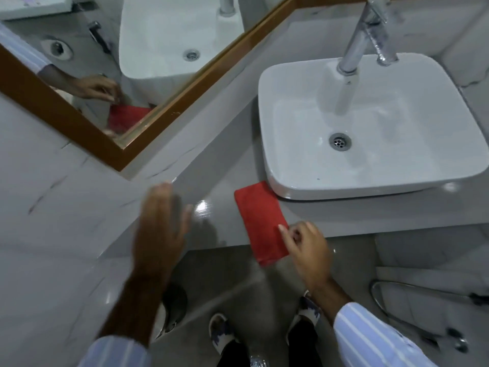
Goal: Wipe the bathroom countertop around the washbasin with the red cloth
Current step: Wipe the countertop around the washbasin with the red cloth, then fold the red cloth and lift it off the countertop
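The red cloth (pixel 260 222) is seen folded into a narrow rectangle just below the centre of the frame. It lies on the grey countertop (pixel 211 165), with its upper end touching the lower left corner of the white washbasin (pixel 365 128) and its lower end hanging past the counter's front edge.

The right hand (pixel 307 250) is held at the lower right of the cloth, back facing up, with the wrist bent and the forearm running down to the lower right of the frame in a striped sleeve (pixel 370 337). Its fingers are curled inward, and the thumb and forefinger tips are pinched at the cloth's right edge; whether the fabric is actually gripped cannot be told.

The left hand (pixel 161 226) is blurred and is seen left of centre, palm down, above the left end of the countertop. Its fingers are stretched out and slightly spread, with nothing held. Whether it touches the surface cannot be told.

A chrome tap (pixel 367 35) is set at the top of the basin, and a drain (pixel 340 141) is seen in its bowl. A wood-framed mirror (pixel 105 62) fills the upper left, where a hand and the cloth are reflected.
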